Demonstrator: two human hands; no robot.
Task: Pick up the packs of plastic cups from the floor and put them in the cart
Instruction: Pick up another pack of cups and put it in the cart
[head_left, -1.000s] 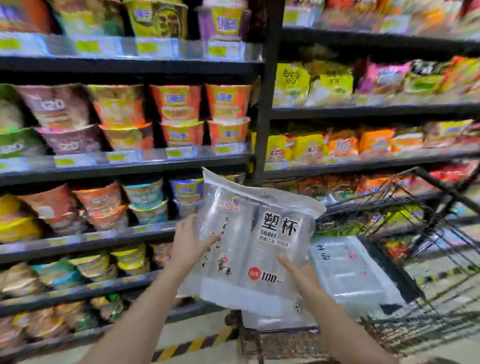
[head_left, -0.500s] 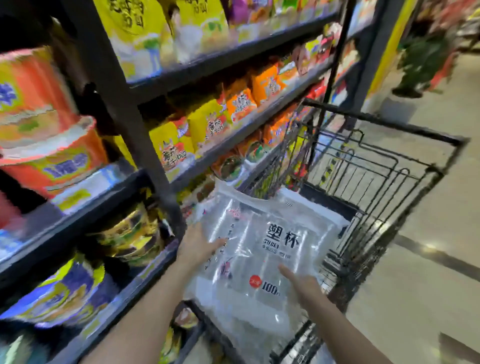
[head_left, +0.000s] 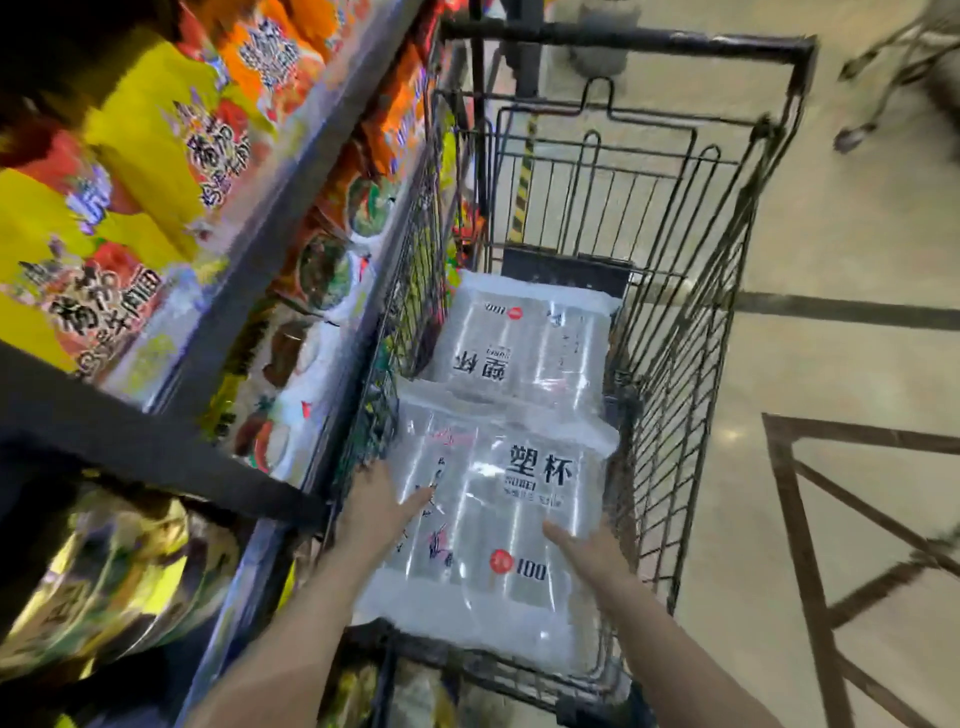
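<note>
One camera sits on my head, so there is a single view and nothing to overlap with. It looks forward and steeply down into the cart (head_left: 644, 171), which fills the middle from near the bottom edge to the top. My forearms enter from the bottom, close to the lens, my left hand (head_left: 376, 512) and right hand (head_left: 589, 553) just below centre. The wide angle bends the shelves (head_left: 291, 208) along the left, which are blurred, and the floor (head_left: 841, 364) on the right.

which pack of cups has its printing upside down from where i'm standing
The far pack, lying at the far end of the cart. Its characters read inverted, while the near pack, held by both hands, reads upright.
</note>
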